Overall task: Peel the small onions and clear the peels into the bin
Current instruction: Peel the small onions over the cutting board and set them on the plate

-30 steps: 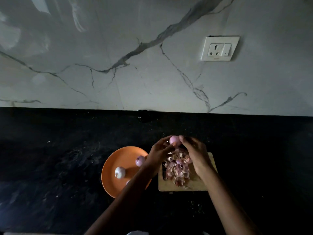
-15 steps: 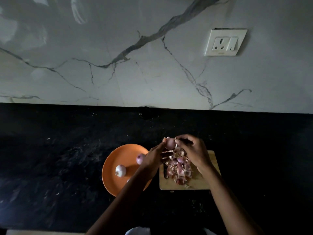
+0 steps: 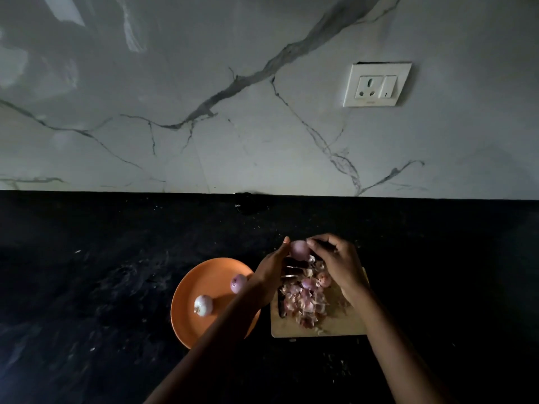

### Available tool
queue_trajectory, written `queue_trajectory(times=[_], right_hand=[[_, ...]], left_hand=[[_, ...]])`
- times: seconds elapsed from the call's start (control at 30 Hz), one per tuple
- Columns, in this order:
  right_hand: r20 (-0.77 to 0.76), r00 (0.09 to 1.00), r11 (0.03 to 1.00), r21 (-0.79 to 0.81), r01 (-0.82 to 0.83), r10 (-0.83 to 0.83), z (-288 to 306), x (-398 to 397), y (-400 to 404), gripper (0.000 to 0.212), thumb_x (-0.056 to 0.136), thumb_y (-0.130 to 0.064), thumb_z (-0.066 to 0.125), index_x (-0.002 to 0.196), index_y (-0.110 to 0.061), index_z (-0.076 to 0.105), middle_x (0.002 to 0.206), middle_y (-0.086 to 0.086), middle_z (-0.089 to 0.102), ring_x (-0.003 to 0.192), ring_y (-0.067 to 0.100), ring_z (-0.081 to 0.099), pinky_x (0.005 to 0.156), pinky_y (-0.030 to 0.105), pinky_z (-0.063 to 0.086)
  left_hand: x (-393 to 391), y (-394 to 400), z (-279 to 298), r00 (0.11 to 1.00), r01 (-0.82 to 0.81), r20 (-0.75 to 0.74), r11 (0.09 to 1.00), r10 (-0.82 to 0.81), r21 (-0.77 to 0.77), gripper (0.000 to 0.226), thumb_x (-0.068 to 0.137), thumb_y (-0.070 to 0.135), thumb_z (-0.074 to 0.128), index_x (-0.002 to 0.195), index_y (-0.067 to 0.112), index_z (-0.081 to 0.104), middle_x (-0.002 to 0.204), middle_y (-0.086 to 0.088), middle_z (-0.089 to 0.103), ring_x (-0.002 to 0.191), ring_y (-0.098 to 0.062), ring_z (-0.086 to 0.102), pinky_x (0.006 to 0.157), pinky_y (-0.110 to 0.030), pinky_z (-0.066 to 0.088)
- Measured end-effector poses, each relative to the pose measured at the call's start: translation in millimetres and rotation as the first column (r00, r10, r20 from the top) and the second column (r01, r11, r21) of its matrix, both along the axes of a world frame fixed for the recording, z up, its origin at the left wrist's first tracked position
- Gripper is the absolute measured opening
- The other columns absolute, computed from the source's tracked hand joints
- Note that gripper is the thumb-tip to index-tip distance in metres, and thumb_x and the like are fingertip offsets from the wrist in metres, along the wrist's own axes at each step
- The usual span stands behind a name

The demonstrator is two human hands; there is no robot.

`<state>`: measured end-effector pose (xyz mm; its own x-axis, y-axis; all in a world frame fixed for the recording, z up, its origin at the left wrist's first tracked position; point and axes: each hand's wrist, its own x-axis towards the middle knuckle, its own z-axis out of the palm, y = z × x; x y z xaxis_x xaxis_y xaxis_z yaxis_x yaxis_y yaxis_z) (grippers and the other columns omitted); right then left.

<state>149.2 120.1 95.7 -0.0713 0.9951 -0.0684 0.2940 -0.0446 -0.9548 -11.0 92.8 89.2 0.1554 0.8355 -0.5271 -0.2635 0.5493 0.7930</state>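
Pink onion (image 3: 299, 249) above peel pile (image 3: 304, 301)

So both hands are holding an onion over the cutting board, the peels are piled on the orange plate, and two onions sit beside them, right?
Not quite. The head view shows the peels piled on the cutting board; the orange plate holds only the two onions. Left hand and right hand do hold an onion.

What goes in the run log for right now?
peeling | both hands hold onion over cutting board | peels on board
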Motion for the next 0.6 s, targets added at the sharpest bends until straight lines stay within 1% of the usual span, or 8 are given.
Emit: queue_trajectory(times=[0.07, 0.13, 0.17, 0.27, 0.37, 0.47, 0.53, 0.6], right_hand=[[-0.049, 0.997, 0.998, -0.014, 0.067, -0.068, 0, 2, 7, 0.013, 0.092, -0.029, 0.071, 0.099, -0.019, 0.077, 0.093, -0.007, 0.076, 0.092, 0.007, 0.069, 0.074, 0.013, 0.050], [-0.076, 0.991, 0.993, -0.044, 0.109, -0.112, -1, 1, 12, 0.017, 0.092, -0.034, 0.070, 0.098, -0.020, 0.077, 0.093, -0.006, 0.076, 0.094, 0.010, 0.070, 0.076, 0.022, 0.051], [-0.083, 0.989, 0.991, -0.060, 0.117, -0.122, -1, 0, 12, 0.018, 0.092, -0.036, 0.069, 0.099, -0.020, 0.076, 0.093, -0.006, 0.076, 0.094, 0.011, 0.070, 0.076, 0.023, 0.051], [-0.062, 0.993, 0.993, -0.072, 0.096, -0.100, 3, -2, 8, 0.018, 0.097, -0.038, 0.061, 0.103, -0.025, 0.073, 0.099, -0.008, 0.073, 0.098, 0.007, 0.066, 0.073, 0.018, 0.047], [-0.070, 0.997, 0.997, -0.065, -0.048, 0.043, 1, 4, 4, 0.017, 0.096, -0.036, 0.063, 0.112, -0.033, 0.068, 0.109, -0.012, 0.069, 0.101, 0.003, 0.066, 0.075, 0.015, 0.048], [0.019, 0.973, 0.967, -0.116, -0.226, 0.230, -5, 6, -1, 0.044, 0.086, -0.047, 0.072, 0.128, -0.042, 0.061, 0.118, -0.012, 0.066, 0.097, 0.004, 0.070, 0.077, 0.025, 0.056], [0.078, 0.956, 0.957, -0.091, -0.276, 0.283, -11, 4, -1, 0.050, 0.077, -0.058, 0.073, 0.125, -0.047, 0.062, 0.122, -0.013, 0.067, 0.106, 0.005, 0.067, 0.088, 0.031, 0.057], [0.071, 0.953, 0.955, -0.072, -0.288, 0.293, -13, -2, -2, 0.047, 0.075, -0.057, 0.073, 0.120, -0.045, 0.065, 0.119, -0.015, 0.069, 0.108, 0.003, 0.066, 0.091, 0.031, 0.056]], left_hand=[[0, 2, 3, 0.999, 0.035, -0.009, 0.998, -0.035, 0.049, 0.056, 0.101, 0.056, 0.040, 0.126, 0.012, 0.064, 0.108, -0.009, 0.073, 0.088, -0.016, 0.069, 0.072, -0.028, 0.049], [-1, 2, 5, 1.000, 0.026, -0.004, 0.991, -0.025, 0.131, 0.043, 0.099, 0.046, 0.052, 0.132, 0.020, 0.059, 0.116, -0.009, 0.071, 0.097, -0.021, 0.070, 0.077, -0.030, 0.053], [0, 1, 4, 1.000, 0.010, 0.011, 0.985, -0.012, 0.175, 0.043, 0.096, 0.040, 0.059, 0.134, 0.021, 0.057, 0.119, -0.011, 0.070, 0.102, -0.024, 0.069, 0.081, -0.032, 0.055], [-2, 0, 4, 1.000, -0.010, 0.005, 0.970, 0.009, 0.244, 0.042, 0.091, 0.032, 0.066, 0.129, 0.017, 0.058, 0.120, -0.014, 0.069, 0.101, -0.024, 0.070, 0.082, -0.032, 0.056], [-5, -4, 6, 0.998, -0.022, -0.045, 0.982, 0.031, 0.188, 0.032, 0.102, 0.034, 0.050, 0.123, 0.013, 0.063, 0.104, -0.005, 0.072, 0.085, -0.011, 0.069, 0.074, -0.024, 0.052], [-8, -5, 7, 0.995, 0.007, -0.096, 0.990, 0.007, 0.142, 0.042, 0.103, 0.041, 0.047, 0.120, 0.008, 0.066, 0.093, -0.004, 0.070, 0.078, -0.011, 0.066, 0.072, -0.022, 0.050], [-10, -9, 5, 0.993, -0.010, -0.111, 0.989, 0.026, 0.149, 0.040, 0.101, 0.040, 0.051, 0.120, 0.008, 0.065, 0.093, -0.006, 0.069, 0.076, -0.011, 0.065, 0.069, -0.022, 0.050], [-12, -13, 1, 0.992, -0.042, -0.113, 0.986, 0.060, 0.158, 0.031, 0.101, 0.039, 0.054, 0.113, 0.014, 0.065, 0.092, -0.005, 0.069, 0.077, -0.013, 0.065, 0.068, -0.025, 0.051]])
